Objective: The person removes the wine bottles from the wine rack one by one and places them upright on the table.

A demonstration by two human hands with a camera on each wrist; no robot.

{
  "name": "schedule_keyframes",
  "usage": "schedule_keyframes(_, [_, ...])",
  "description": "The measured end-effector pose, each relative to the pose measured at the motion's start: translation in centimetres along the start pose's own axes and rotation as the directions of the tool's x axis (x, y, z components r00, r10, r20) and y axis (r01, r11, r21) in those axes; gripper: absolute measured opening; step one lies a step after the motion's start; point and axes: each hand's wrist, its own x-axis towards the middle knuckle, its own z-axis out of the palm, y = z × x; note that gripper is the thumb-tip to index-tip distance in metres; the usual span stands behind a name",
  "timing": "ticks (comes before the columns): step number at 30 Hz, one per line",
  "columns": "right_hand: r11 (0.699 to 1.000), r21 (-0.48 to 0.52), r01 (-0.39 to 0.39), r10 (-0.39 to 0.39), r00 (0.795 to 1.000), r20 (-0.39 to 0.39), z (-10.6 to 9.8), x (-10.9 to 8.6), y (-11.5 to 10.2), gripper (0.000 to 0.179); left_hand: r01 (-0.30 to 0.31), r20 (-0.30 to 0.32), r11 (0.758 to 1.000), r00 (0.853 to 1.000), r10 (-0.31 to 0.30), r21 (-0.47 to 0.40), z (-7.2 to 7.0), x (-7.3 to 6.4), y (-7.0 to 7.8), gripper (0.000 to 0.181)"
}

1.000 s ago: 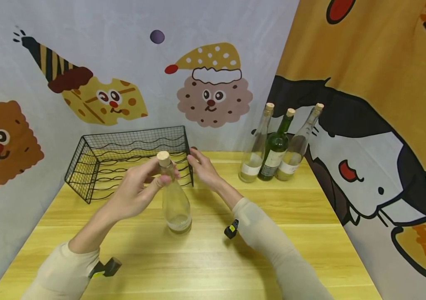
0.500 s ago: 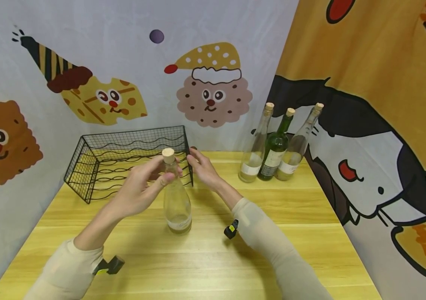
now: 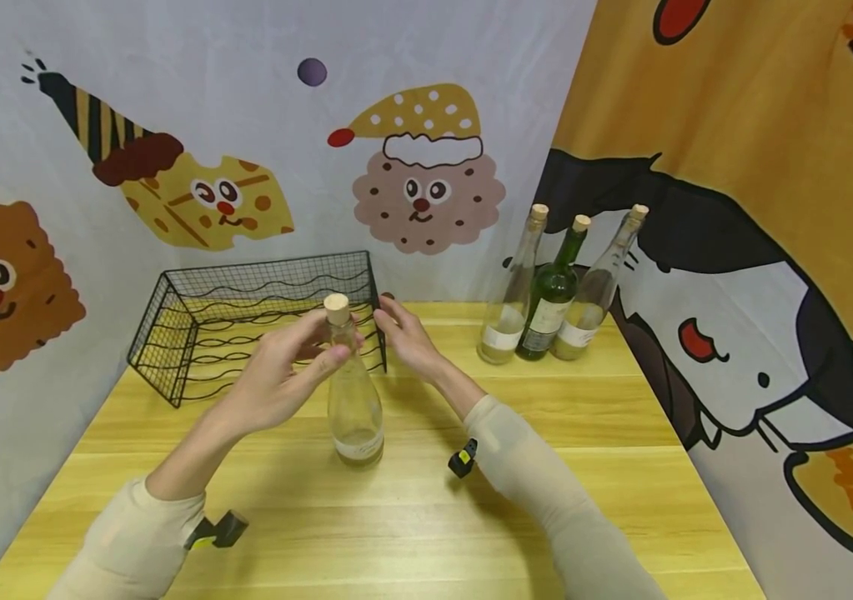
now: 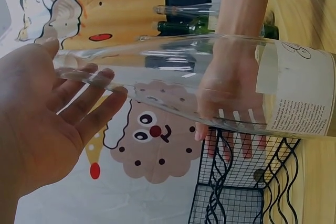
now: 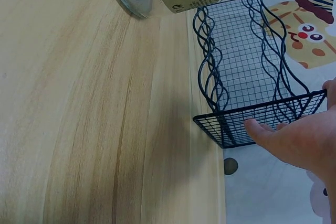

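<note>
A clear glass bottle with a cork stopper stands on the wooden table in front of the rack. My left hand pinches its neck just below the cork, thumb on the near side. The left wrist view shows the white label near the bottle's base. At the right end of the black wire rack, my right hand rests against the mesh panel with extended fingers. In the right wrist view its thumb lies over that panel.
Three corked bottles stand close together at the back right: a clear one, a green one and another clear one. A printed cloth hangs behind the table, and rows of wavy wires run along the rack.
Early in this second, the bottle's neck moved slightly right and away in my left hand, with the base nearly in place. My right hand has stayed at the rack's end.
</note>
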Motion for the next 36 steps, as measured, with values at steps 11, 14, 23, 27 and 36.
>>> schedule_keyframes(11, [1.0,-0.001,0.002,-0.002,1.0,0.001,0.0,-0.1,0.0,0.07,0.059,0.051,0.998,0.997,-0.058,-0.022,-0.6,-0.4,0.2,0.061])
schedule_keyframes(14, [1.0,0.003,0.004,-0.004,1.0,0.001,0.0,-0.1,0.0,0.069,0.059,0.056,0.998,0.997,-0.057,-0.031,-0.8,-0.4,0.3,0.065])
schedule_keyframes(23, [1.0,0.016,0.004,-0.005,1.0,0.017,-0.1,-0.2,0.0,0.069,0.082,0.038,0.997,0.996,-0.081,-0.001,-1.3,-1.0,0.0,0.066])
schedule_keyframes(27, [1.0,0.02,0.005,-0.005,1.0,0.023,-0.1,-0.2,-0.1,0.068,0.096,0.002,0.993,0.995,-0.096,0.064,-2.1,-1.5,-0.3,0.065])
schedule_keyframes(36, [1.0,0.023,0.003,-0.003,1.0,0.019,-0.1,-0.3,-0.1,0.066,0.08,-0.145,0.98,0.988,-0.054,0.184,-4.9,-2.5,-2.2,0.061])
